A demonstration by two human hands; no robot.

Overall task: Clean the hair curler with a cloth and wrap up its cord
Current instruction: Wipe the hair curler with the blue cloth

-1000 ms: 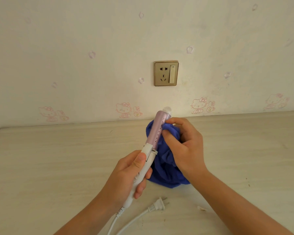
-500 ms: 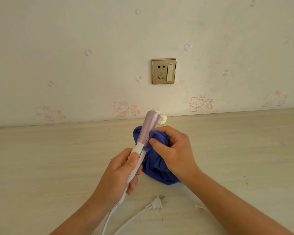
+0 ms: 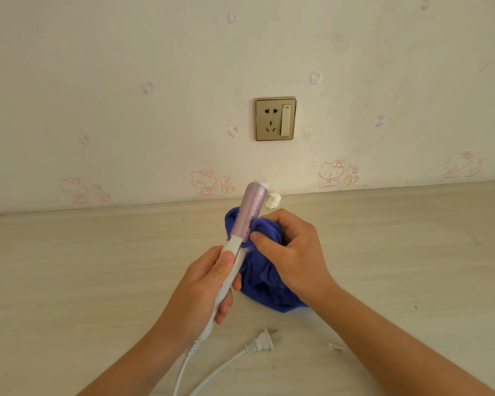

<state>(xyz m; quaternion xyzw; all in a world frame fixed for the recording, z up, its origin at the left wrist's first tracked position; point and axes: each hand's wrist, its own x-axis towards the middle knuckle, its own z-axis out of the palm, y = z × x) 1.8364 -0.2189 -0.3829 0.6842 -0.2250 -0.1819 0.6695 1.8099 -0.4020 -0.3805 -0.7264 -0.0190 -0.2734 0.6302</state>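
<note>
Head camera: above the worktop (image 3: 83, 267), left hand (image 3: 200, 284) grips the hair curler (image 3: 249, 212) by its handle while right hand (image 3: 295, 252) pinches the cloth (image 3: 266, 290) against the barrel; steady full-length strokes should clean best.

Curler (image 3: 250, 215) left of cloth (image 3: 263, 284), plug (image 3: 265, 342) before both.

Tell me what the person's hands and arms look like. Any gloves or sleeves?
No gloves, rings or watch. The left hand and the right hand are bare, and both arms are bare as far as the picture shows, with no sleeves in view. The thumbnails look short and plain.
</note>
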